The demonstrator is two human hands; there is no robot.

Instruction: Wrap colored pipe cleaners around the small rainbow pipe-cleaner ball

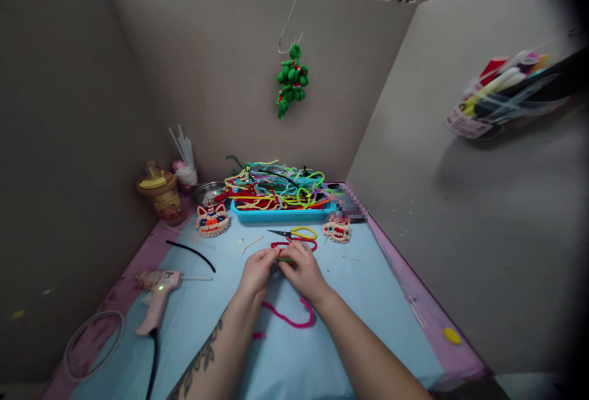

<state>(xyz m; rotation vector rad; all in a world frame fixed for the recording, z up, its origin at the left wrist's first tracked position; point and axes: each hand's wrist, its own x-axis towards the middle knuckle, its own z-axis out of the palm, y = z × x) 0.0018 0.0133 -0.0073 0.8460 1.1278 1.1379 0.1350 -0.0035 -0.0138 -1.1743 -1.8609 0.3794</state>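
My left hand [257, 271] and my right hand [302, 270] meet near the middle of the blue mat, fingers pinched together. Between their fingertips shows a small piece of red and green pipe cleaner [285, 259], mostly hidden by the fingers. Just beyond them lie scissors [301, 234] with yellow and red handles. A curved magenta pipe cleaner [294, 325] rests on the mat between my forearms. Two cream animal-face pieces, one at left [212, 221] and one at right [338, 230], sit farther back.
A blue tray [285, 216] heaped with coloured pipe cleaners stands at the back. At left are a pink glue gun [159, 299] with its cable, a black stem [191, 254], a metal bowl [209, 192] and a brown cup [164, 200]. A green ornament [293, 81] hangs behind.
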